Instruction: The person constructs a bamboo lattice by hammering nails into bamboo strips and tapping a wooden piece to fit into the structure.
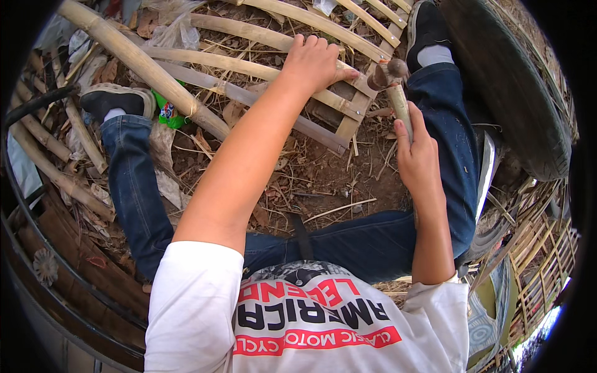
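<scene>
My right hand (pixel 418 152) is closed around the wooden handle of a hammer (pixel 400 107). The hammer's rusty head is up by the end of a bamboo panel, over a cross strip (pixel 357 112). Several split bamboo slats (pixel 255 68) fan out to the left from that strip, with small nail heads at their ends. My left hand (pixel 311 65) lies over one slat close to the strip, fingers curled over it and thumb stretched toward the hammer. Whether the hammer head touches the bamboo, I cannot tell.
A thick bamboo pole (pixel 146 68) slants across the left. At the right lies a black tyre (pixel 507 81), with a shiny curved metal strip (pixel 487 168) beside my leg. A green wrapper (pixel 168 112) and dry leaves lie on the dirt. Woven bamboo (pixel 544 261) stands at lower right.
</scene>
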Motion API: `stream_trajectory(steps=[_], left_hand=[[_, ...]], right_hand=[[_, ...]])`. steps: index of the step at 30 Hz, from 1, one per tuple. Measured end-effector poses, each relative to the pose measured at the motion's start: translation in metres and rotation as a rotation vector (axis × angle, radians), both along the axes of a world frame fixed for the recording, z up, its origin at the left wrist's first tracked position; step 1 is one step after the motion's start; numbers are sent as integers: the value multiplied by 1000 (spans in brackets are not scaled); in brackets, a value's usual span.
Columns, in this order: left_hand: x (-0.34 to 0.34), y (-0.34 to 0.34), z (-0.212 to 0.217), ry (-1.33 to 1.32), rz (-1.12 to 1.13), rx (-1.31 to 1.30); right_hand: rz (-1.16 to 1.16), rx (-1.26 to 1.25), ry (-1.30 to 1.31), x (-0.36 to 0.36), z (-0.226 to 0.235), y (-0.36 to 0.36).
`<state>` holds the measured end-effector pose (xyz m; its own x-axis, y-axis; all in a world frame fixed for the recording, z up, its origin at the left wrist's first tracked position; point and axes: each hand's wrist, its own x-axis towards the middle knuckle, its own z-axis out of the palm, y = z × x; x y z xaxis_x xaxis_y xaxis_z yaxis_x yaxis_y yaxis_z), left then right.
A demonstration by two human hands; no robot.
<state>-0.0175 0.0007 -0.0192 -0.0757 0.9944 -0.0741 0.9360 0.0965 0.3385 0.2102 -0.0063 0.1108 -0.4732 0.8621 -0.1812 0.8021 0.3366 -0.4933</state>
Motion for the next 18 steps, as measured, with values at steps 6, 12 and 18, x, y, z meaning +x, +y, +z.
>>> stream_trajectory(steps=[6,12,18], left_hand=[[-2,-6,-4,93,-17,71],[1,-6,-13,22,16,114],[-1,-9,-11,54,15,124]], right_hand=[[15,62,97,-24,41,2],[45,-34,-125,-15,18,11],[113,-3,-18,-31,50,25]])
